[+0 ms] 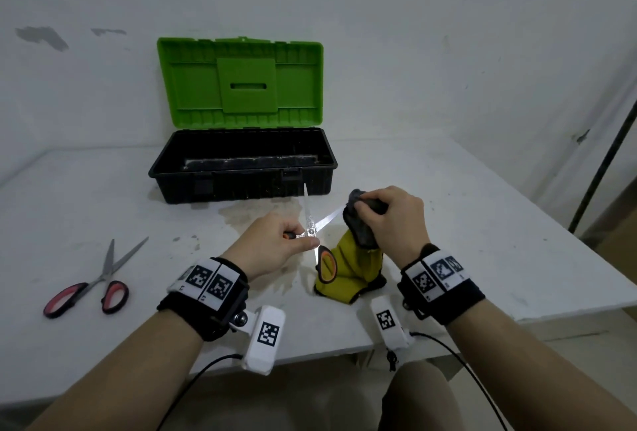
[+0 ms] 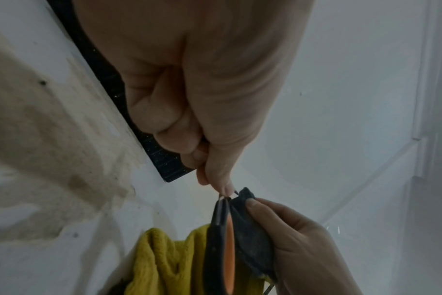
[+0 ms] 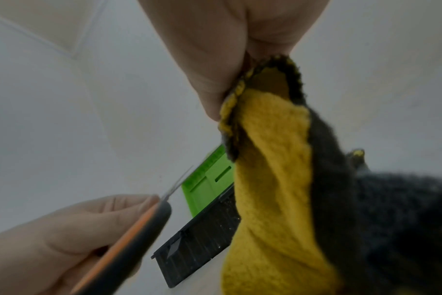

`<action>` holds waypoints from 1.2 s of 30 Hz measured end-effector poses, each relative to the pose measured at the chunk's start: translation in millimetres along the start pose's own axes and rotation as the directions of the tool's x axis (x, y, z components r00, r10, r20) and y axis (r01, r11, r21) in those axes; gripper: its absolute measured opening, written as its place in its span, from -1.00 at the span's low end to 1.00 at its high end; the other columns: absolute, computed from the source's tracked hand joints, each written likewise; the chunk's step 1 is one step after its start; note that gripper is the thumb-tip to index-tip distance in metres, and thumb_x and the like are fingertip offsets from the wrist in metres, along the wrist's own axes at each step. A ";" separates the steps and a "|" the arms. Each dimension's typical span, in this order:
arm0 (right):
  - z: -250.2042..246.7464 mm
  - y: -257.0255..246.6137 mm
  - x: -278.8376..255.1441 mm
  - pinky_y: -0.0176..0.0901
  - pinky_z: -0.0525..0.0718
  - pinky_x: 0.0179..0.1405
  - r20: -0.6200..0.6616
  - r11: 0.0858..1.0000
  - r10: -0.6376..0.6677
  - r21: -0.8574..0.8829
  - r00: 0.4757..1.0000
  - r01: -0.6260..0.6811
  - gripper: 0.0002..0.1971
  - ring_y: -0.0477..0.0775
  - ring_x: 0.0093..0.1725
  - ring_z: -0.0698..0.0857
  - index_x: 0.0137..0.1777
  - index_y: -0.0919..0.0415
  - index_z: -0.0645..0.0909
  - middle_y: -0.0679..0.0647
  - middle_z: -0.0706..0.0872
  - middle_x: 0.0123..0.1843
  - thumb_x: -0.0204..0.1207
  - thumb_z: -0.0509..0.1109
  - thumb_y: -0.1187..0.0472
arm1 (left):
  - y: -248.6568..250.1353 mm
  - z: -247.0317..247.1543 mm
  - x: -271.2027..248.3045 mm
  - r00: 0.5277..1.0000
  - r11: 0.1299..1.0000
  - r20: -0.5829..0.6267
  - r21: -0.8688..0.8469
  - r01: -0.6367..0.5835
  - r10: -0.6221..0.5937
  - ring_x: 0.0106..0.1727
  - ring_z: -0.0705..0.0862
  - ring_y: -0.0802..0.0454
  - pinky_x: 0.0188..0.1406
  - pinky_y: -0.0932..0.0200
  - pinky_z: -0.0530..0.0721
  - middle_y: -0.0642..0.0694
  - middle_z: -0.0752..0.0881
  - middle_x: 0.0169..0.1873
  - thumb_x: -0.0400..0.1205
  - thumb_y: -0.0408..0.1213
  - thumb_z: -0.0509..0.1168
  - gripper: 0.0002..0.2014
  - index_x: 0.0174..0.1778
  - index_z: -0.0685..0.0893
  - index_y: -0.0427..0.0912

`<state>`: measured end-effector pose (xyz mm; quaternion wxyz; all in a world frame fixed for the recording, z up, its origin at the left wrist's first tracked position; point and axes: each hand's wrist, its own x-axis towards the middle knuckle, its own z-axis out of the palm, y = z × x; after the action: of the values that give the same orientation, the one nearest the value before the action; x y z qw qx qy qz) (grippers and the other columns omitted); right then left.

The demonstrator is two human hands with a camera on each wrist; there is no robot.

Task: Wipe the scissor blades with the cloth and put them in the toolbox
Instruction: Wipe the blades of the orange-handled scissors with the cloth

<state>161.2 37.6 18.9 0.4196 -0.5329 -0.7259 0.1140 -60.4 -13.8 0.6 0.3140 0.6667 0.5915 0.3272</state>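
Note:
Orange-and-black scissors (image 1: 312, 231) are spread wide above the table, one blade pointing at the toolbox, the other running right into the cloth. My left hand (image 1: 275, 241) grips one handle near the pivot; the second handle loop (image 1: 326, 264) hangs free below. My right hand (image 1: 389, 215) grips the yellow-and-grey cloth (image 1: 358, 258) bunched around the right blade's tip. The cloth's lower end rests on the table. In the left wrist view the scissors' handle (image 2: 225, 249) shows edge-on beside the cloth (image 2: 164, 265). In the right wrist view the cloth (image 3: 270, 179) hangs from my palm next to the scissors' handle (image 3: 129, 239).
A black toolbox (image 1: 243, 186) with an open green lid (image 1: 241, 82) stands at the back of the white table (image 1: 465, 223), apparently bare inside. A second pair of scissors (image 1: 93, 286), red-handled, lies open at the left. A dark pole (image 1: 603, 161) leans at the right.

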 end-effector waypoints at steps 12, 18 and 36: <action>12.5 -29.2 -22.5 -0.52 0.47 -0.20 0.110 0.972 -0.231 0.056 0.967 0.226 -0.88 -0.10 -0.18 0.63 -0.08 0.13 0.81 -0.02 0.70 -0.17 0.42 0.54 0.16 | 11.9 0.4 -3.3 0.999 0.996 -0.014 0.067 -0.051 0.052 -0.49 0.45 0.15 -0.39 0.18 0.42 0.07 0.53 -0.52 0.60 0.03 0.49 -0.71 -0.36 0.69 -0.02; 1.2 -4.1 7.6 -0.15 0.63 -0.02 0.048 0.997 -0.039 -0.072 0.998 0.042 -0.87 0.08 -0.05 0.70 -0.06 0.15 0.80 0.09 0.76 -0.10 0.44 0.50 0.16 | 2.1 -1.2 -4.5 0.999 0.997 -0.027 0.062 -0.038 0.039 -0.49 0.44 0.20 -0.35 0.18 0.44 0.15 0.49 -0.57 0.58 0.03 0.51 -0.68 -0.43 0.64 0.02; 15.0 -21.4 -15.1 -0.56 0.47 -0.15 0.050 0.976 -0.214 0.046 0.975 0.212 -0.90 -0.10 -0.15 0.66 -0.09 0.14 0.81 -0.01 0.74 -0.15 0.42 0.53 0.19 | 6.4 -1.9 -5.8 0.998 0.997 -0.047 0.064 -0.049 0.052 -0.54 0.42 0.21 -0.41 0.22 0.40 0.15 0.46 -0.63 0.58 0.03 0.51 -0.66 -0.46 0.62 0.06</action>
<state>136.9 20.0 15.3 0.4201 -0.4399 -0.7877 0.0976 -58.6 -20.2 6.6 0.2703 0.6830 0.5916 0.3324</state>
